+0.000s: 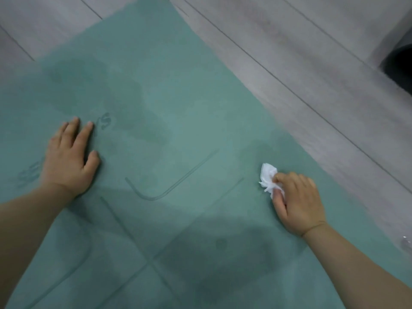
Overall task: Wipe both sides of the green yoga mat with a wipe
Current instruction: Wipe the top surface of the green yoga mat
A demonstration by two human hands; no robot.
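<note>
Two hands down on green yoga mat (178, 112), which lies flat on grey plank floor (301, 52). My right hand (299, 202) near mat's right edge, fingers curled, pinching crumpled white wipe (269, 178) against surface, bunched for firmer rubbing, I judge. My left hand (69, 160) flat, fingers straight and close together, thumb apart, likely bracing mat. Farther: darker damp-looking patches. Dark object (399, 68) at far right, unclear.

We note an indoor room, most likely in a home, though we cannot tell which room. Evidence: pale grey wood-look plank floor (289, 63) with long straight seams; a green yoga mat (167, 97) spread flat directly on it. A dark rounded object (399, 70) sits at right edge, too cropped to identify.
</note>
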